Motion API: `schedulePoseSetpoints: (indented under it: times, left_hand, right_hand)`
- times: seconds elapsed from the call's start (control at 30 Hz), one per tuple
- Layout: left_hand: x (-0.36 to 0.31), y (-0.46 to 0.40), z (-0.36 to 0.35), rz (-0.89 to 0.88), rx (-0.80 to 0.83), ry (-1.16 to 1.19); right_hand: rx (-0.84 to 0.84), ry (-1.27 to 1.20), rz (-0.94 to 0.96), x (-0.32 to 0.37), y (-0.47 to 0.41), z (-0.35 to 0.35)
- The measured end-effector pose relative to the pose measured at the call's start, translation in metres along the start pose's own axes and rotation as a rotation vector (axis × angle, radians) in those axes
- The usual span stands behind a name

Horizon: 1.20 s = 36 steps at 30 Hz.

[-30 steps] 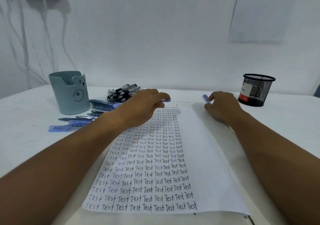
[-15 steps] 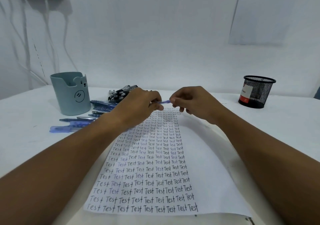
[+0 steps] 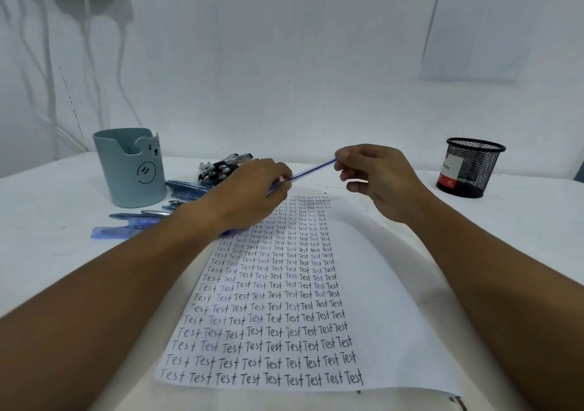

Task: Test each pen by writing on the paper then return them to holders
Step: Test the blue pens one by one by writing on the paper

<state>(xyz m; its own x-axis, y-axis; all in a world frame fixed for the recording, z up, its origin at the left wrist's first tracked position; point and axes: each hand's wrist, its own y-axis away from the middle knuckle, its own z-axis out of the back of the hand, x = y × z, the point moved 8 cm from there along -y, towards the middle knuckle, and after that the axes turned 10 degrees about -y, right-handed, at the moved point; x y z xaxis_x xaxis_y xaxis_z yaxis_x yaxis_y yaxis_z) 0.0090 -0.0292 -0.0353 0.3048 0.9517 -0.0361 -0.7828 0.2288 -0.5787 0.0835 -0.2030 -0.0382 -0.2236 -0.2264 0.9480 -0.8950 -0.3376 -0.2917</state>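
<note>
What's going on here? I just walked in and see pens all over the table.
A person is testing pens. Both hands hold one blue pen above the paper: the left hand grips one end, the right hand pinches the other. The paper is mostly filled with rows of "Test". More pens lie beside the teal bear holder; a black mesh holder stands right.

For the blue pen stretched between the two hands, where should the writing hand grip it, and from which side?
A judgement: the blue pen slants up from the left hand to the right hand, which pinches its upper end. Its bare middle is free, so the right hand could slide down and pinch there from above right. Which end is the tip cannot be told.
</note>
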Motion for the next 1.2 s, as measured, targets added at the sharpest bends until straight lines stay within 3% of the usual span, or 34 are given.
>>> schedulePoseSetpoints:
  times: [0.13, 0.5, 0.7, 0.87, 1.0, 1.2]
  left_hand:
    - [-0.003, 0.0, -0.006, 0.011, 0.027, 0.028]
    - [-0.017, -0.006, 0.001, -0.036, -0.028, -0.066]
    - [-0.008, -0.005, 0.006, 0.024, -0.048, -0.03]
    - [-0.002, -0.002, 0.004, 0.11, 0.012, -0.149]
    - [0.01, 0.001, 0.0, 0.093, 0.042, -0.172]
    - [-0.001, 0.002, -0.011, 0.01, 0.153, -0.086]
  right_hand:
    - [0.037, -0.205, -0.12, -0.009, 0.001, -0.012]
    - [0.007, -0.19, -0.158, -0.017, 0.0, -0.014]
    - [0.01, -0.331, -0.143, -0.011, 0.001, -0.019]
    - [-0.149, -0.534, -0.094, -0.005, -0.007, 0.0]
    - [-0.14, -0.335, -0.044, -0.006, -0.009, 0.024]
    - [-0.074, -0.131, -0.167, -0.029, -0.003, 0.01]
